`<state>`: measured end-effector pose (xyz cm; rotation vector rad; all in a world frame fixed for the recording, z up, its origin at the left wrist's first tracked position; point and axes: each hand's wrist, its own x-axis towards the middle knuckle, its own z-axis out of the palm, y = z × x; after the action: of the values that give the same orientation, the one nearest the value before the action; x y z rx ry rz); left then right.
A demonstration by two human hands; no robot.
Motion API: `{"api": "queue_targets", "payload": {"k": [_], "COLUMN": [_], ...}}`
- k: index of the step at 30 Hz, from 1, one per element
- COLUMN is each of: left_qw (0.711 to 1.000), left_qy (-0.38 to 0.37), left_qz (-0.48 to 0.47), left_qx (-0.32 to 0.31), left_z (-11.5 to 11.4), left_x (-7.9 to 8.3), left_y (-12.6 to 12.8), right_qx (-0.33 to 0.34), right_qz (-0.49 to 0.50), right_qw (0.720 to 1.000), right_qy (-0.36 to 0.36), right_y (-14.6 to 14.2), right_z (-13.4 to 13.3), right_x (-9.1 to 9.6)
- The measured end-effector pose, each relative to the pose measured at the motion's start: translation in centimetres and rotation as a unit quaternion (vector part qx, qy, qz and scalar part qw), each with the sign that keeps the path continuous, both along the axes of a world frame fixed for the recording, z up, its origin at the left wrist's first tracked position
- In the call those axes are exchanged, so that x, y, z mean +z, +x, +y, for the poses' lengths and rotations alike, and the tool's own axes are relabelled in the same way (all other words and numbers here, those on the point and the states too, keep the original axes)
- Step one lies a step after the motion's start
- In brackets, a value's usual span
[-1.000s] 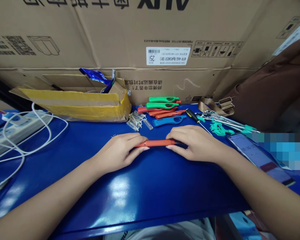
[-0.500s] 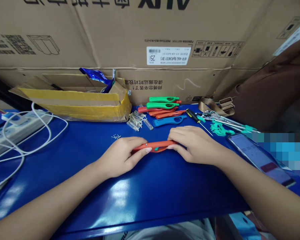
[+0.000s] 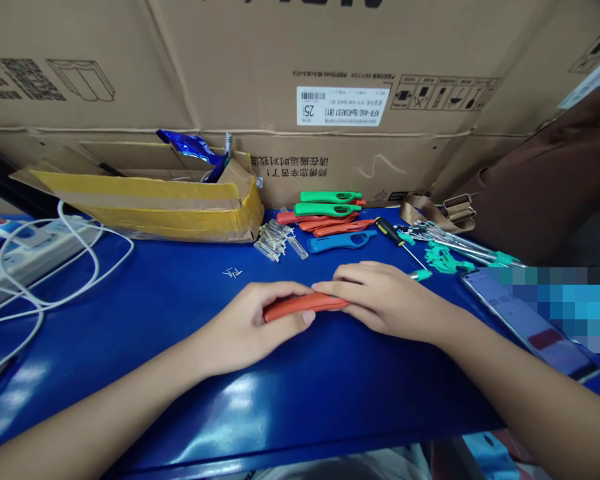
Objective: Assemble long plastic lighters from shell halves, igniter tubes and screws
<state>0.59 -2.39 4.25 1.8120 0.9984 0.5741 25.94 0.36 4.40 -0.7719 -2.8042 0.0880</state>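
An orange gas-lighter handle [image 3: 303,305] is held low over the blue table, lying almost sideways between both hands. My left hand [image 3: 260,320] is closed round its left end, the thumb along the near side. My right hand [image 3: 380,300] is closed on its right end, with fingers over the top. A sliver of green shows at the handle's upper edge by the right fingers. Just beyond the right hand lies a green-tipped metal piece [image 3: 420,275], partly hidden by that hand. The handle's far side is out of sight.
Green lighter handles [image 3: 330,197], orange ones and a blue handle [image 3: 341,242] lie behind my hands. Near them are clear fuel tanks [image 3: 277,239], screws [image 3: 233,273], a screwdriver [image 3: 390,231], green parts [image 3: 445,259] and a phone [image 3: 527,323]. A power strip [image 3: 35,257] with cables sits left.
The orange handle has been turned, so its opening with the green part is mostly hidden. My right fingers have moved over its top. The green-tipped piece now shows beyond my right hand.
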Motion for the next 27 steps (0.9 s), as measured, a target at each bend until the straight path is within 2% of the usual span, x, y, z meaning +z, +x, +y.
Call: {"api": "queue_targets", "payload": {"k": [2, 3, 5, 9, 14, 18, 23, 27], "left_qw": [0.975, 0.957, 0.934, 0.932, 0.947, 0.947, 0.936, 0.936], "left_qy": [0.209, 0.267, 0.318, 0.308, 0.271, 0.27, 0.294, 0.294], "left_qz": [0.073, 0.107, 0.146, 0.158, 0.128, 0.136, 0.147, 0.143], "left_qx": [-0.024, -0.044, -0.078, -0.107, -0.111, -0.11, -0.125, -0.127], "left_z": [0.1, 0.2, 0.3, 0.4, 0.5, 0.8, 1.6, 2.1], "left_x": [-0.2, -0.4, -0.6, -0.9, -0.9, -0.9, -0.8, -0.6], "left_y": [-0.5, -0.7, -1.1, -1.2, -0.8, -1.0, -2.0, -2.7], "right_qx": [-0.012, -0.014, -0.006, 0.016, -0.003, -0.001, -0.03, -0.038], "right_qz": [-0.001, 0.001, 0.009, 0.026, 0.037, 0.048, 0.002, -0.023], "right_qw": [1.0, 1.0, 1.0, 0.999, 0.998, 0.997, 0.999, 0.997], "right_qy": [-0.001, -0.001, -0.007, -0.03, -0.044, -0.058, -0.042, -0.07], "right_y": [0.2, 0.2, 0.2, -0.3, -0.8, -0.5, 0.4, 0.9], "right_z": [0.1, 0.1, 0.0, -0.5, -0.7, -0.4, 0.1, 0.3], "right_x": [0.1, 0.2, 0.3, 0.0, -0.3, -0.2, 0.1, 0.5]}}
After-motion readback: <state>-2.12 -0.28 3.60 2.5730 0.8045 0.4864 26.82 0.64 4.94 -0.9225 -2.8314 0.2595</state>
